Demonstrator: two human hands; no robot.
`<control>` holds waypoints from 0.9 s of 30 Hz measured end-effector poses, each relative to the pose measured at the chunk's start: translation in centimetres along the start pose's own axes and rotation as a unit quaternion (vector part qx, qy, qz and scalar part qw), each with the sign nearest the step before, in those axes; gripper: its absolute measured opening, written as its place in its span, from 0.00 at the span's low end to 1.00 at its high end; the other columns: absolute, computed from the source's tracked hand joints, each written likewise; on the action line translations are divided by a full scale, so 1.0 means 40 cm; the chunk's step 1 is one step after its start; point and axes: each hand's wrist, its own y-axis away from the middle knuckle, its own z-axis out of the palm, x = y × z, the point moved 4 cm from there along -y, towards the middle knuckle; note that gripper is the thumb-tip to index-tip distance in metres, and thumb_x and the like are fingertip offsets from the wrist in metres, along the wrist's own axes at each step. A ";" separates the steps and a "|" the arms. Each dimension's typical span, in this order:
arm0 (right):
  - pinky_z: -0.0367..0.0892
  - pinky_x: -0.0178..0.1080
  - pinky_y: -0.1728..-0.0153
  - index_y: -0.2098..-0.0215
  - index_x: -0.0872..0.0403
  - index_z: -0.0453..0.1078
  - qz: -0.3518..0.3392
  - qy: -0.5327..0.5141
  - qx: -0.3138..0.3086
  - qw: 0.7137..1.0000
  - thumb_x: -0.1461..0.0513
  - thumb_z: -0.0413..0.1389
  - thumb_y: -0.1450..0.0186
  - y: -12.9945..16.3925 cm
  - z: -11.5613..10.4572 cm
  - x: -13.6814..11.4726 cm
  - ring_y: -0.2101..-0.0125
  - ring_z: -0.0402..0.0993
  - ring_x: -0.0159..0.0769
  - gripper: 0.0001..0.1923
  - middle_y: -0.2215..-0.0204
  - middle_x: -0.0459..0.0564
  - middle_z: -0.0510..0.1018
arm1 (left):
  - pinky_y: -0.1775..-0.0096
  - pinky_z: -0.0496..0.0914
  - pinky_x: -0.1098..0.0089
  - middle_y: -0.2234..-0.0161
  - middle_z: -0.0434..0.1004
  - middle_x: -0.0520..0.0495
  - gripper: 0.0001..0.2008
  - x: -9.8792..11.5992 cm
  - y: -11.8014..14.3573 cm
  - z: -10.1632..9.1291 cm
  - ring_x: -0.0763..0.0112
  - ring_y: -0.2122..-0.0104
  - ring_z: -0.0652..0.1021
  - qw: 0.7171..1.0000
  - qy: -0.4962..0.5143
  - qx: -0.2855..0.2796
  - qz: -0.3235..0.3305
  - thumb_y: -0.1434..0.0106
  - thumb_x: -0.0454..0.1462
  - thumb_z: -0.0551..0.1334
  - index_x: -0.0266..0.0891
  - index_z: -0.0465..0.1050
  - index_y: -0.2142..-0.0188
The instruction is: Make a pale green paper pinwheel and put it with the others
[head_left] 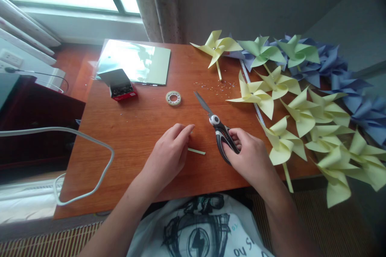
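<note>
My right hand (247, 150) grips the black and white handles of a pair of scissors (214, 119). Their blades look closed and point away to the upper left. Just left of them, my left hand (170, 146) is closed with thumb and forefinger pinched together; whatever may be between the fingertips is too small to make out. A narrow pale green strip (197, 151) sticks out from beside my left hand, over the table; I cannot tell whether the fingers touch it. Beyond the hands, a roll of clear tape (173, 98) lies flat.
Several yellow pinwheels (280, 138), green pinwheels (261, 52) and blue pinwheels (328, 58) crowd the right side. Small coloured scraps (215, 87) lie scattered ahead. An open red box (124, 93) of dark small items stands near shiny sheets (161, 66). A white cable (104, 168) loops at left.
</note>
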 end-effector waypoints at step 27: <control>0.70 0.40 0.60 0.52 0.56 0.73 -0.160 -0.157 0.018 0.974 0.57 0.55 0.28 0.075 0.030 -0.143 0.60 0.78 0.42 0.13 0.61 0.54 0.80 | 0.36 0.63 0.58 0.32 0.61 0.42 0.32 0.133 0.046 0.022 0.56 0.34 0.66 0.853 0.499 0.055 -0.142 0.30 0.42 0.61 0.48 0.53 0.30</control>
